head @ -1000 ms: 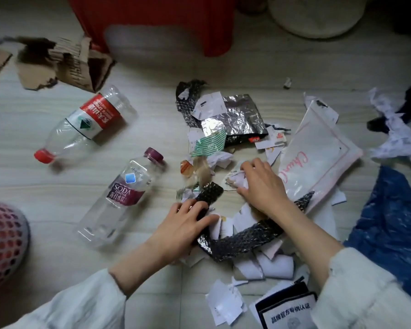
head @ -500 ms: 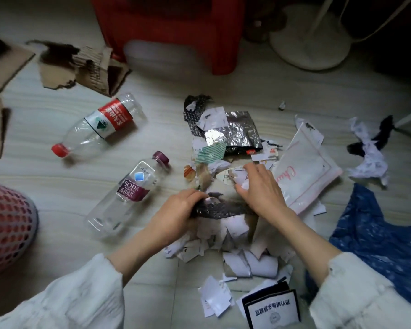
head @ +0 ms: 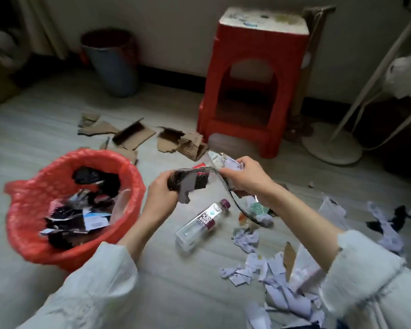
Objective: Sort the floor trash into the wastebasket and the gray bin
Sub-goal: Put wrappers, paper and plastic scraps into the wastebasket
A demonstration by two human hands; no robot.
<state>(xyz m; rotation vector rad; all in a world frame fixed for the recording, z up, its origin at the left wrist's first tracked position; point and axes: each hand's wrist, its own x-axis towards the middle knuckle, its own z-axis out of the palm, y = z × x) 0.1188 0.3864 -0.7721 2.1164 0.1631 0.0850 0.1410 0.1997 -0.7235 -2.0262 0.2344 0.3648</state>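
A black wrapper strip point(head: 201, 180) is being gripped at one end by the left hand point(head: 160, 189); its other end, plus crumpled scraps point(head: 231, 165), is being clutched in the right hand point(head: 247, 175). It's being held beside the red wastebasket point(head: 128, 172).

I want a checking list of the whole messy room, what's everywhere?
Surface: pale plank floor, littered.
Job's things: red wastebasket lined with a red bag, partly filled with scraps; gray bin upright by the wall; silvery wrapper strip lifted off the floor.
Clutter: soda bottle lying down; torn cardboard; white paper scraps.
Hands: left hand grips one end of the strip; right hand grips the other end plus crumpled paper.
Cables: thin cord near the white stand base.
Surroundings: red stool, white wall.
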